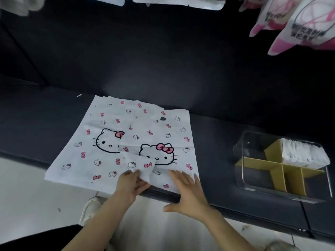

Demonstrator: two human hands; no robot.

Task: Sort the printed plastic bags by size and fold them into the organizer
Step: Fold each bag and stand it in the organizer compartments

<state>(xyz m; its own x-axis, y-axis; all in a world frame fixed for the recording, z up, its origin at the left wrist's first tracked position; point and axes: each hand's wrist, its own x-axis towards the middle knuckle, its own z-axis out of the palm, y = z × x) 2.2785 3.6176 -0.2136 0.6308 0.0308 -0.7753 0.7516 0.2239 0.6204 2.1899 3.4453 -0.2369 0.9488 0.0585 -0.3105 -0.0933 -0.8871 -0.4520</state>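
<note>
Two white plastic bags printed with cat faces and pink bows lie flat on a dark sofa seat. The larger bag point(85, 140) is on the left, and the smaller bag point(163, 131) overlaps its right side. My left hand point(131, 183) pinches the smaller bag's near left corner, which is folded up and over. My right hand point(188, 191) lies flat with straight fingers on that bag's near right edge. A clear organizer point(282, 189) with yellow cardboard dividers sits to the right, with a stack of folded white bags point(302, 154) in its far right compartment.
The dark sofa seat point(36, 124) runs across the view, its backrest behind. Pink and white printed bags point(293, 24) hang at the top right, more white ones along the top edge. Light floor tiles and my shoe point(90, 209) lie below the seat's front edge.
</note>
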